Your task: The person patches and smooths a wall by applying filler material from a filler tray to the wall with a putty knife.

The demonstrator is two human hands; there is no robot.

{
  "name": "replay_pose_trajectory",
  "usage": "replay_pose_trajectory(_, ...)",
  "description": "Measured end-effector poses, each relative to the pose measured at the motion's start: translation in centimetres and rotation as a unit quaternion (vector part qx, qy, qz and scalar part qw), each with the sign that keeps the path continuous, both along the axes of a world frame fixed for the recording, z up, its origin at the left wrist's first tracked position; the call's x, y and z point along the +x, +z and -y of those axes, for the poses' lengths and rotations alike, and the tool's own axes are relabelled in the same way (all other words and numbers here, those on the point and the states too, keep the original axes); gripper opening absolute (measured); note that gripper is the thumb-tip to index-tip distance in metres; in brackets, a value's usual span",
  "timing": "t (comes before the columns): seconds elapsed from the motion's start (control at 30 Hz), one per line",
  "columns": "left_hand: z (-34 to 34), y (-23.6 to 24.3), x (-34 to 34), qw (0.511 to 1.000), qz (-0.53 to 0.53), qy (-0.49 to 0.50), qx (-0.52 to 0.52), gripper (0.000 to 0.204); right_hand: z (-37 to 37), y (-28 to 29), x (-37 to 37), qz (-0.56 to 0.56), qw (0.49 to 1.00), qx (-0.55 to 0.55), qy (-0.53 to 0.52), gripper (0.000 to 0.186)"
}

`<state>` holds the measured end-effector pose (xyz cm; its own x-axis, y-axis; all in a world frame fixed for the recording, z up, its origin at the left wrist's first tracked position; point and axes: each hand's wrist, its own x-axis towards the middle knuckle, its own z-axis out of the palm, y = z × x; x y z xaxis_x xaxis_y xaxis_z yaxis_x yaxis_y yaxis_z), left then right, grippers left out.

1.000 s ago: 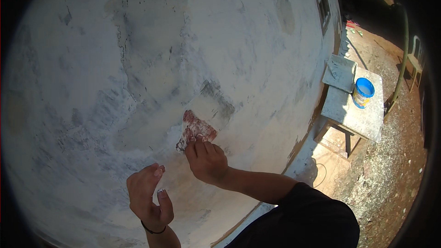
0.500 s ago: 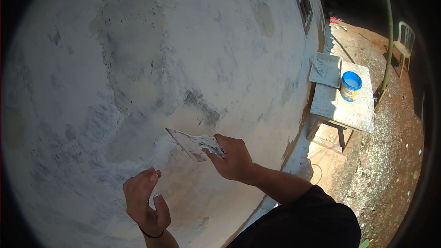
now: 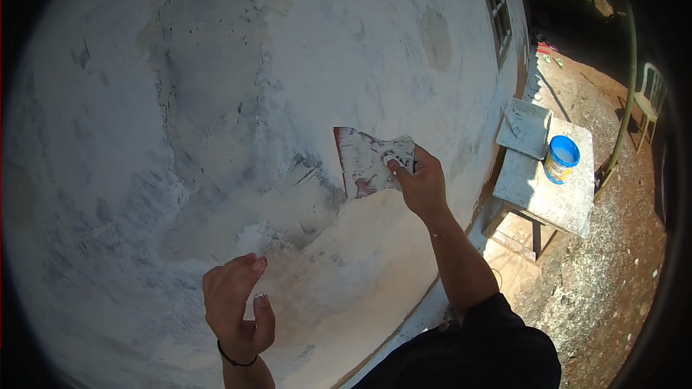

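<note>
My right hand [image 3: 422,181] grips a putty spreader [image 3: 367,162], a flat wide-edged blade smeared with white filler and showing reddish patches. Its broad edge faces left, close to the wall; whether it touches I cannot tell. The pale wall [image 3: 346,50] is streaked with white and grey filler, and a rough dark patch [image 3: 310,180] lies just left of the blade. Lower left, my left hand [image 3: 238,310] is held before the wall with its fingers curved and the thumb apart, nothing between them. White residue marks its fingertips, and a dark band circles the wrist.
At right stands a work table [image 3: 533,191] bearing a shallow grey tray [image 3: 525,128] and a blue-rimmed bucket [image 3: 562,158]. Beyond are a pole [image 3: 629,101] and a pale chair [image 3: 649,97]. A barred window [image 3: 494,7] sits in the wall, upper right.
My right hand has moved up and right with the spreader, whose blade has turned more upright. My left hand has shifted slightly. The view has moved a little, so the table appears lower and farther right.
</note>
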<state>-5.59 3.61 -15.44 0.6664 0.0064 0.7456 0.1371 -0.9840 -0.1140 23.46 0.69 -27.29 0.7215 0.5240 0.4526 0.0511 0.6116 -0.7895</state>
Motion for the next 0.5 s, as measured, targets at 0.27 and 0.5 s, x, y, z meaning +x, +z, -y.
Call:
replay_pose_trajectory(0.27, 0.2, -1.3, -2.5, 0.999, -0.015, 0.033, -0.022, 0.044, -1.7, 0.1, -11.4, 0.373, 0.844, -0.084, -0.376, 0.021)
replay_pose_trajectory(0.5, 0.3, -1.0, -4.8, 0.999, -0.015, 0.039, -0.025, 0.044, -2.6, 0.3, -20.4, 0.438, 0.830, -0.044, -0.342, 0.024)
